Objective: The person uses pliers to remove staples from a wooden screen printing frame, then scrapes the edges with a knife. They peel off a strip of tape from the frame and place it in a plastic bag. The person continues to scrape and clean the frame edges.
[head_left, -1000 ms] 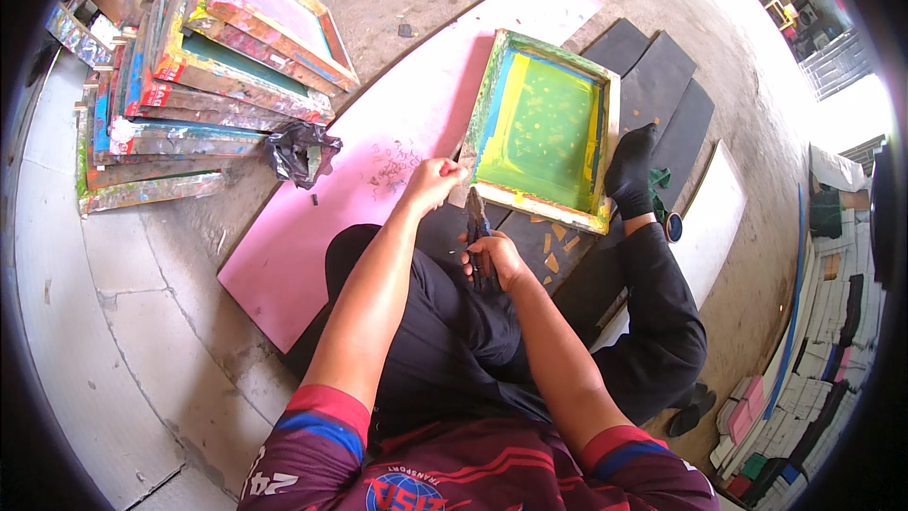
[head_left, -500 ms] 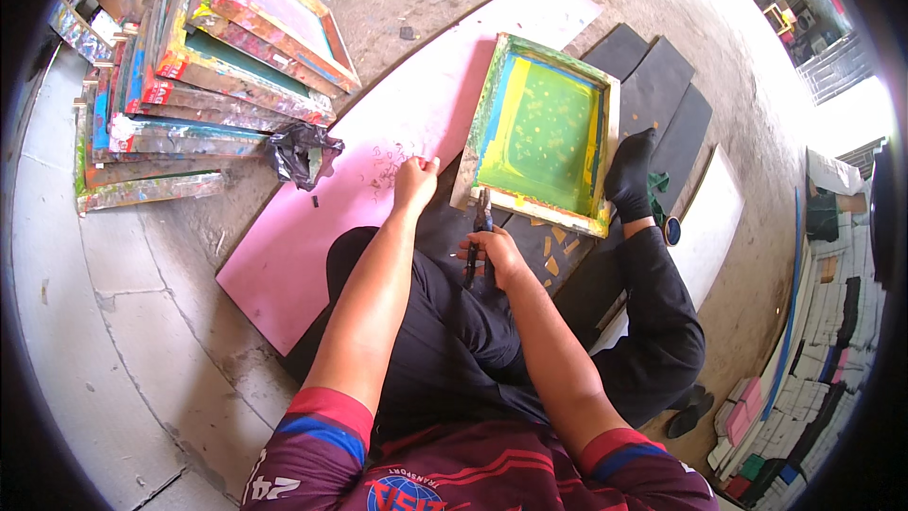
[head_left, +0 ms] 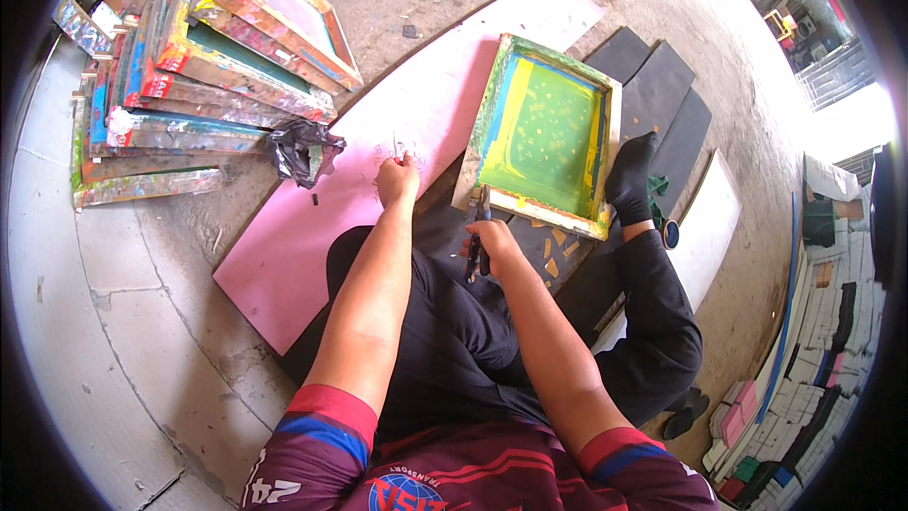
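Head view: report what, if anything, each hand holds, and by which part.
The right hand holds dark pliers by the handles; whether the left hand grips anything cannot be told.

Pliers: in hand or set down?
In hand: the right hand grips the pliers by the handles, nose toward the green-meshed frame.

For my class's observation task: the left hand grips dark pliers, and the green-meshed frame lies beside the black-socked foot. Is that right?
No: the head view shows the right hand gripping the dark pliers; the frame does lie beside the foot.
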`<state>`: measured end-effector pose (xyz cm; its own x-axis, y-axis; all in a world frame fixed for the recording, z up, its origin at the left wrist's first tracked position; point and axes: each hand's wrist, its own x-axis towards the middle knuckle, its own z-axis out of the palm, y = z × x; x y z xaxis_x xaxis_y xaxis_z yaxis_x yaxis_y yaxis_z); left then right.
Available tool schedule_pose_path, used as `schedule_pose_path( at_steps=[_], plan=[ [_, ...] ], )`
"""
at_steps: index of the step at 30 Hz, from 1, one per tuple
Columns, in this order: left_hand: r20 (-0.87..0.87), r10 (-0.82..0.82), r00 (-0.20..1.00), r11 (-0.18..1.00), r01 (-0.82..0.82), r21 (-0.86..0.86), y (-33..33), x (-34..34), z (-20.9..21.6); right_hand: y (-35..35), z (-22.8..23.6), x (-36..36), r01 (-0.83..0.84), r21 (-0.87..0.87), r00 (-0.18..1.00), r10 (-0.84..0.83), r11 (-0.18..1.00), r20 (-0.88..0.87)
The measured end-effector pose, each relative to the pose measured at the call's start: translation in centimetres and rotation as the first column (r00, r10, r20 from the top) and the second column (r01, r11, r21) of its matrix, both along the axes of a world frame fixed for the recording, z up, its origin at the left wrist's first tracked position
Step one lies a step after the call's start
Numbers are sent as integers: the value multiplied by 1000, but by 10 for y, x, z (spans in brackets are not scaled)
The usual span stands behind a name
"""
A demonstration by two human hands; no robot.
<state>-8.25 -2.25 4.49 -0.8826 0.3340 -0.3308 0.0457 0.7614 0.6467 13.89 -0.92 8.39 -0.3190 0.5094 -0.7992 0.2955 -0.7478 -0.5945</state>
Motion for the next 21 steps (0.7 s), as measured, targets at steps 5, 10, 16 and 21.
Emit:
schedule_pose_path(
  at_steps=[5,10,16,21],
  plan=[
    [-13,10,1000,1000,-10,6,2,4,2,17,-12,-10,-68,-26,991,70,997,111],
    [1,-11,1000,1000,11,9,3,8,10,18,-3,-19,-80,-45,975,87,996,204],
    [-12,-55,998,998,55,11,5,7,3,11,12,-34,-56,-7,961,56,998,270],
    [-19,-87,996,996,88,31,6,9,0,7,-11,-23,-37,66,968,19,997,248]
  ],
)
